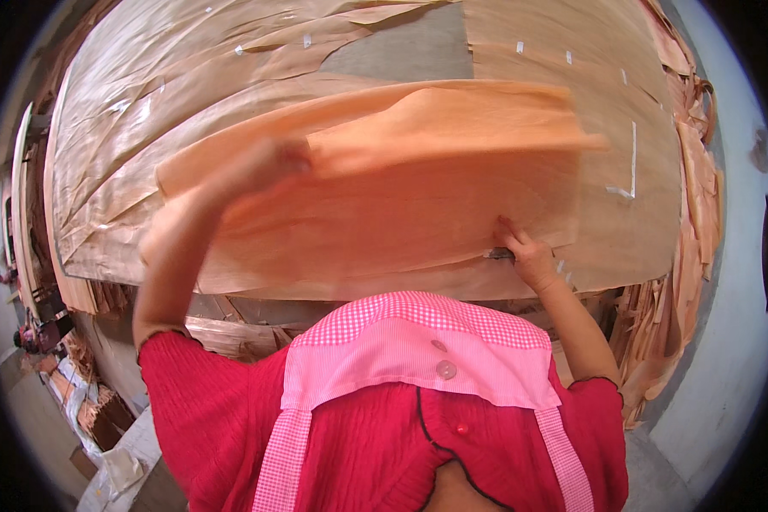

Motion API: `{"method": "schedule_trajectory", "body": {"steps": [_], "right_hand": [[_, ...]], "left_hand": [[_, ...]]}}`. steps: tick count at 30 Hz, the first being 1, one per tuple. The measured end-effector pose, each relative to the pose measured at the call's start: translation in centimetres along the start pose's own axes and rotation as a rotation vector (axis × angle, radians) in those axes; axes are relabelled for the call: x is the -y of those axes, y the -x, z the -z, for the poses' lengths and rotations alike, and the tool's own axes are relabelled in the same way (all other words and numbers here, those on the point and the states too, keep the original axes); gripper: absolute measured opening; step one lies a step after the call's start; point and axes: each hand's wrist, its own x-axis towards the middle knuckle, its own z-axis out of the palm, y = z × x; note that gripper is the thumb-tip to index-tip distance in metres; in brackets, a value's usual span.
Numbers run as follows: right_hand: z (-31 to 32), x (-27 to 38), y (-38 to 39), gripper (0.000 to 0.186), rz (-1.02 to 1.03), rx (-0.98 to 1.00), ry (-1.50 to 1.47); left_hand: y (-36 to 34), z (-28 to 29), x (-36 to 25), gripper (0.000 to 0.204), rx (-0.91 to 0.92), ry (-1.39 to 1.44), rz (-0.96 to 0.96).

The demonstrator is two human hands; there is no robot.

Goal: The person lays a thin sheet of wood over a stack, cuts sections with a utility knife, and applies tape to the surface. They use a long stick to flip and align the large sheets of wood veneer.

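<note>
A long orange wood veneer sheet (401,196) lies across a wide, paler veneer layer (230,85), its far part raised and curled over in a fold. At the left of that fold, my left hand (282,164) is closed on the sheet, smeared by motion. Lower right, my right hand (525,253) rests at the sheet's near edge, its fingertips on the veneer. A small dark object (499,253) shows beneath its palm, held there; its kind is mostly hidden.
Short white tape strips (633,162) mark the pale layer, where a grey gap (410,51) shows at the back. Torn veneer sheets (695,188) hang along the right side, beside a wall (747,213). Stacked veneer pieces (102,414) stand at lower left.
</note>
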Motion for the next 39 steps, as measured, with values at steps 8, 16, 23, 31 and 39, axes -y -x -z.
{"method": "schedule_trajectory", "body": {"steps": [8,16,23,31,39], "right_hand": [[0.0,0.0,0.5,0.027,-0.060,-0.186,-0.165],[3.5,1.2,-3.8,0.014,-0.091,-0.356,-0.182],[3.8,0.4,-11.6,0.018,-0.099,-0.405,-0.246],[1.1,0.5,-13.8,0.010,-0.140,-0.275,-0.189],[1.7,1.2,-14.4,0.014,-0.178,-0.260,-0.207]], "left_hand": [[-9.4,18.4,-8.6,0.010,-0.430,-0.524,-0.177],[-19.2,26.2,-10.4,0.020,-0.792,-0.822,-0.255],[-27.8,30.1,-8.4,0.022,-1.053,-0.905,0.120],[-36.0,27.2,-1.3,0.019,-1.072,-0.966,0.278],[-38.7,20.9,-0.1,0.041,-1.385,-1.086,-0.303]]}}
